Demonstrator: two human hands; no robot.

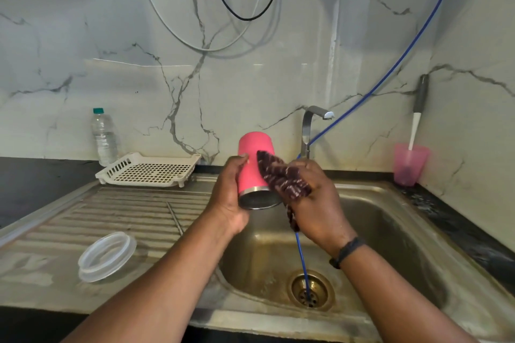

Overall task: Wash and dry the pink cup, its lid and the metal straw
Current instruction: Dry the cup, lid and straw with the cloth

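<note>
Fingers (242, 158) round inverted pink cup (252, 167), seemingly steel-rimmed.

Both hands are occupying the space above the sink basin (390, 231), the left hand (227, 192) gripping the pink cup (252, 164), the right hand (317, 198) pressing a dark cloth (281, 175) against it. A blue hose (302, 259) is hanging down the basin middle to the drain (310, 289). The faucet (309, 125) is standing just behind the cup. On the drainboard (125, 209), the clear lid (107, 256) and metal straw (175, 217) are lying apart; bare ribbed steel is showing between them. The white rack (150, 170) and water bottle (103, 136) are blocking the rear left.
</note>
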